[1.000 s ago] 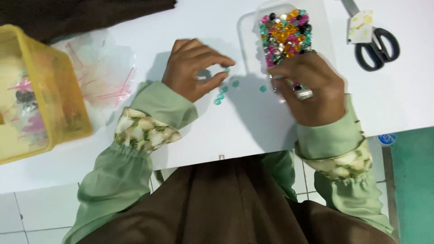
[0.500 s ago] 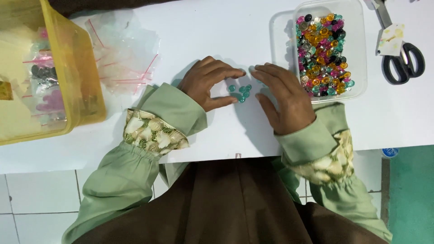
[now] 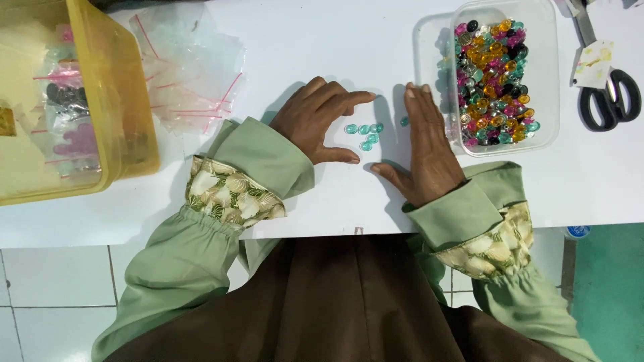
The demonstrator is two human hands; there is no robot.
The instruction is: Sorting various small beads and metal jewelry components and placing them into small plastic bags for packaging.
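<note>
Several small teal beads lie in a cluster on the white table. My left hand rests flat to their left, fingers spread, thumb curved below them. Flat on the table to their right is my right hand, with one stray teal bead beside its fingers. Both hands flank the cluster and hold nothing. A clear plastic tub full of mixed coloured beads stands just right of my right hand.
A yellow plastic box with packets inside stands at the far left. Small clear zip bags with red strips lie beside it. Black-handled scissors lie at the far right. The table's near edge runs above my lap.
My right hand left the bead tub and came down flat beside the teal beads. The beads have been drawn into a tight cluster between both hands.
</note>
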